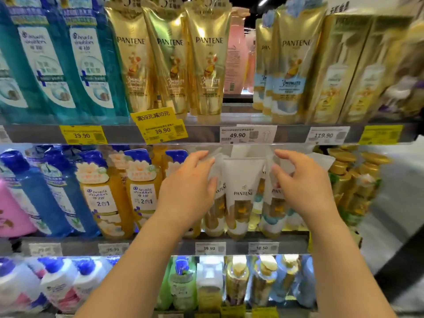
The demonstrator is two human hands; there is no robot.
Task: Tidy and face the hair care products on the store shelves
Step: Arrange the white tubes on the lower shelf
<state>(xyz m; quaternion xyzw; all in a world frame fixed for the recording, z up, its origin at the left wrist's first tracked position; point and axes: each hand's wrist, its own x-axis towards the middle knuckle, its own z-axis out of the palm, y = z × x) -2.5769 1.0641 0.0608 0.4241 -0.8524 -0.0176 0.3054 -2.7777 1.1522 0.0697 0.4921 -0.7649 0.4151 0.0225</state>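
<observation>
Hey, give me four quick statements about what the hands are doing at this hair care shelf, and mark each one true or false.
1. Both hands are at the white Pantene tubes on the middle shelf. True.
2. The left hand holds a blue bottle. False: it touches a white tube.
3. The tag above the hands reads 49.90. True.
4. The right hand rests on the gold boxes. False: it is at the white tubes.

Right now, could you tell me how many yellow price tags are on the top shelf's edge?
3: left yellow tag, tilted middle tag, blurred right tag. More may lie out of frame.
</observation>
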